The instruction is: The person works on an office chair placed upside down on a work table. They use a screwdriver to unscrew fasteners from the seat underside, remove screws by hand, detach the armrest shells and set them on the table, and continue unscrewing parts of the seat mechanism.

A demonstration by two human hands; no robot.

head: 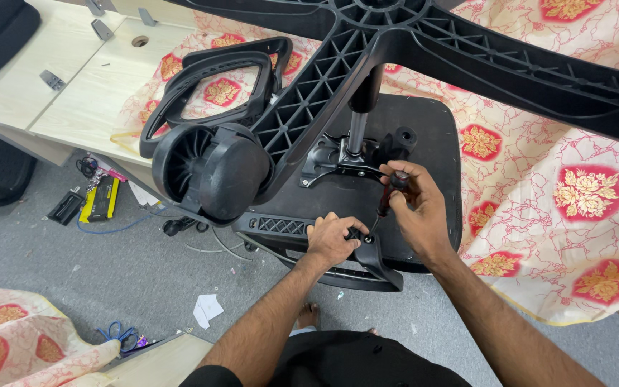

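Red-handled screwdriver [388, 197] sits in the right hand [417, 211], whose grip is clenched around it. Its tip is too small to see well. The left hand [331, 239] presses an armrest bracket [374, 261] onto the upside-down chair seat [431, 136], fingers curled over it. The wheel base [367, 43] hides much of the seat and is cut off at the top.
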